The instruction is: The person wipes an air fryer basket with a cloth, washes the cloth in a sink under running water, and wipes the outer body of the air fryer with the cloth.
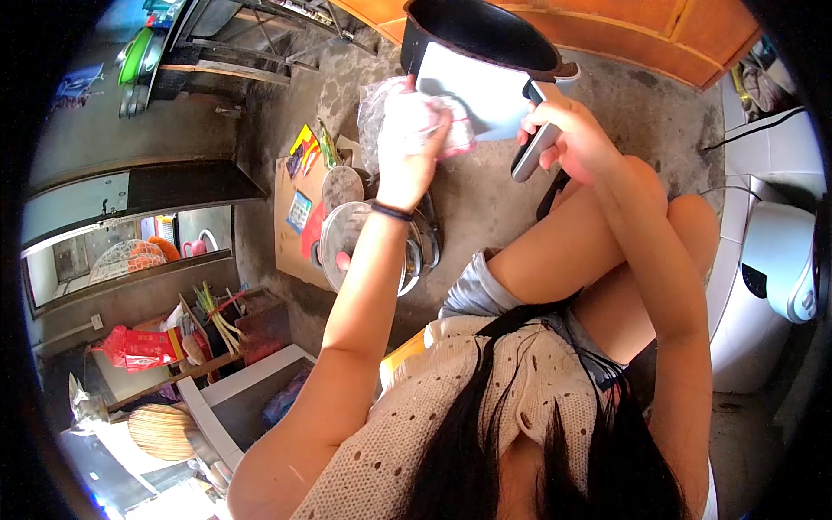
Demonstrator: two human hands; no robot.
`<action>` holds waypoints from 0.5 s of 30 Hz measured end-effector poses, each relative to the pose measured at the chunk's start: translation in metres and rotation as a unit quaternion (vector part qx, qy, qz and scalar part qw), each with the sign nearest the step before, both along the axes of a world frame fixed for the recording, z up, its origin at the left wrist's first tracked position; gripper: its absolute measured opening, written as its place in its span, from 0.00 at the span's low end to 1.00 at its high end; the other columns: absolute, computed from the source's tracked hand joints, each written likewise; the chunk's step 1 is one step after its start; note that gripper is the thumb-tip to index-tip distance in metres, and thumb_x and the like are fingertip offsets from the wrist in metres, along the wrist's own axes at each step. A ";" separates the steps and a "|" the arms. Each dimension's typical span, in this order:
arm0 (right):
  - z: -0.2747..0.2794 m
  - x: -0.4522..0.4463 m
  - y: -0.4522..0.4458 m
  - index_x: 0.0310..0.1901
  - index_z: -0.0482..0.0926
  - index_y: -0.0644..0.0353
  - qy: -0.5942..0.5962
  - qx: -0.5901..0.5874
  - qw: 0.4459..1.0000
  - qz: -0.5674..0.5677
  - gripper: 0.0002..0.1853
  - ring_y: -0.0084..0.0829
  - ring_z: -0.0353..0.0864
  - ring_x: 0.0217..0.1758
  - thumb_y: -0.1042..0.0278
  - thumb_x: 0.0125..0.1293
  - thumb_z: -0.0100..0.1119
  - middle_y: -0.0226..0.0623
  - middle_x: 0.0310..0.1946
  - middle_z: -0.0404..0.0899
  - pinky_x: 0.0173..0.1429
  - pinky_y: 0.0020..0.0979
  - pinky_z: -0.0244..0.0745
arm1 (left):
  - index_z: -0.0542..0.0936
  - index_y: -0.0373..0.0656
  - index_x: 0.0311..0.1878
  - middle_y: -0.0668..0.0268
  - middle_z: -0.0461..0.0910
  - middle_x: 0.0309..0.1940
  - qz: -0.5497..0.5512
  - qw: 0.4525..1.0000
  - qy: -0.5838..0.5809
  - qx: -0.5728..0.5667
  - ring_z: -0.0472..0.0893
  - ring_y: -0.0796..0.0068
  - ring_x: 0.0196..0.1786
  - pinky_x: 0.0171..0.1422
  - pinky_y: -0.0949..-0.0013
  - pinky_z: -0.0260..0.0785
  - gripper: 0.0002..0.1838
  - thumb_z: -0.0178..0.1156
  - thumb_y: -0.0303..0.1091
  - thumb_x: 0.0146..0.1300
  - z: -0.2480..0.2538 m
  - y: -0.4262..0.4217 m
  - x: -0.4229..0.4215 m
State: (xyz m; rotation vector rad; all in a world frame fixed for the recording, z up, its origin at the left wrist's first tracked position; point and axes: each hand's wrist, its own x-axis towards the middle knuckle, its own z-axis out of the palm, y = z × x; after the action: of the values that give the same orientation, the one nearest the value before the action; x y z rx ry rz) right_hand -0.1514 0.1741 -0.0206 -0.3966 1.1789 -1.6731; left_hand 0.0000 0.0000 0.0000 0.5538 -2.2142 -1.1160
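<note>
A deep pot, white outside and dark inside [477,82], is tilted at the top of the view. My right hand [568,134] is wrapped round its grey and black handle [536,152]. Against the pot's outer side, my left hand [412,143] grips a pale cloth [455,130] with a pink edge; part of that hand is washed out by glare. Beneath my left forearm a glass lid [347,230] with a red knob lies over metal cookware on the floor.
Cardboard [286,234] on the floor bears colourful packets [303,152]. Orange wooden cabinets [624,30] stand beyond the pot. A light blue and white bin-like object [780,260] is at the right. Lower left are a red bag [143,347] and green stalks [217,316].
</note>
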 end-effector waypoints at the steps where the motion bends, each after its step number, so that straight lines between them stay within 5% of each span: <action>1: 0.003 0.000 0.002 0.29 0.75 0.57 0.007 0.010 1.000 0.005 0.10 0.24 0.78 0.29 0.60 0.53 0.57 0.33 0.25 0.78 0.20 0.25 0.70 | 0.68 0.37 0.58 0.58 0.75 0.49 -0.002 0.993 -0.041 -0.111 0.74 0.69 0.54 0.62 0.65 0.63 0.30 0.66 0.39 0.56 -0.005 0.001 -0.006; 6: 0.008 0.007 0.001 0.30 0.74 0.57 0.020 0.019 0.999 -0.027 0.09 0.23 0.76 0.29 0.61 0.53 0.56 0.33 0.25 0.76 0.21 0.24 0.69 | 0.68 0.35 0.55 0.63 0.77 0.44 0.066 0.997 0.039 -0.025 0.76 0.76 0.47 0.55 0.71 0.68 0.33 0.72 0.30 0.47 -0.027 0.006 -0.025; 9: 0.008 0.007 0.003 0.32 0.74 0.57 0.035 0.020 0.999 -0.026 0.09 0.21 0.74 0.29 0.61 0.55 0.54 0.32 0.26 0.76 0.22 0.22 0.67 | 0.67 0.35 0.56 0.63 0.77 0.43 0.085 0.987 0.069 -0.120 0.76 0.76 0.46 0.53 0.72 0.69 0.34 0.73 0.30 0.46 -0.039 0.014 -0.034; 13: 0.006 0.001 0.007 0.29 0.74 0.56 0.030 0.029 0.999 -0.027 0.08 0.22 0.74 0.27 0.61 0.55 0.54 0.32 0.25 0.76 0.22 0.22 0.67 | 0.75 0.38 0.47 0.66 0.79 0.40 0.040 0.998 0.028 -0.030 0.77 0.77 0.43 0.51 0.73 0.69 0.21 0.70 0.25 0.49 -0.034 -0.005 -0.028; 15: 0.009 0.001 0.008 0.28 0.74 0.56 0.027 0.036 0.999 -0.027 0.09 0.22 0.74 0.27 0.61 0.55 0.54 0.32 0.25 0.76 0.22 0.22 0.67 | 0.76 0.37 0.48 0.68 0.79 0.39 -0.030 0.993 0.023 0.112 0.77 0.79 0.42 0.49 0.74 0.71 0.20 0.67 0.23 0.50 -0.020 -0.012 -0.018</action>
State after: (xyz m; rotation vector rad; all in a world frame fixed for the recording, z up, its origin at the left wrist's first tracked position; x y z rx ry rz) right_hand -0.1507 0.1823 -0.0120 -0.3696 1.2951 -1.6708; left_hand -0.0181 -0.0115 -0.0204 0.5518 -2.0917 -1.4050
